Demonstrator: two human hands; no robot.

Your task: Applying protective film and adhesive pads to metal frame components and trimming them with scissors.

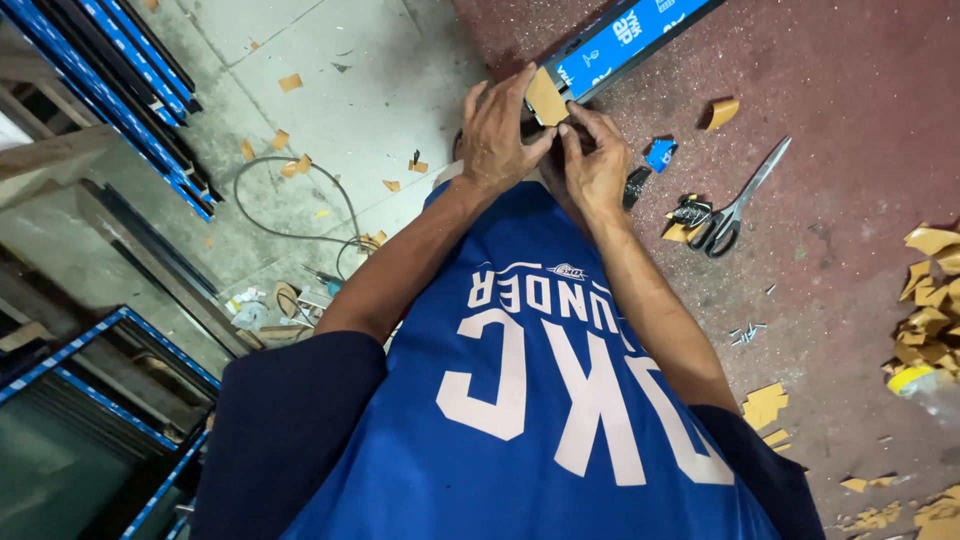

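— What do we have in our hands?
— Our left hand (497, 128) and right hand (594, 160) both pinch a tan tape piece (546, 97) at the blue-wrapped frame's (625, 40) end; scissors (738, 205) lie right of them.

Both hands pinch tape on a frame end

Left hand (497, 125) and right hand (595, 160) grip brown tape piece (546, 97); scissors (738, 205) lie right of the grip.

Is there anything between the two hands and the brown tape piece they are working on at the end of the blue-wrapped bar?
Nothing visible. Both the left hand and the right hand already touch the brown tape piece at the end of the blue-wrapped bar. The scissors lie apart on the red surface, to the right.
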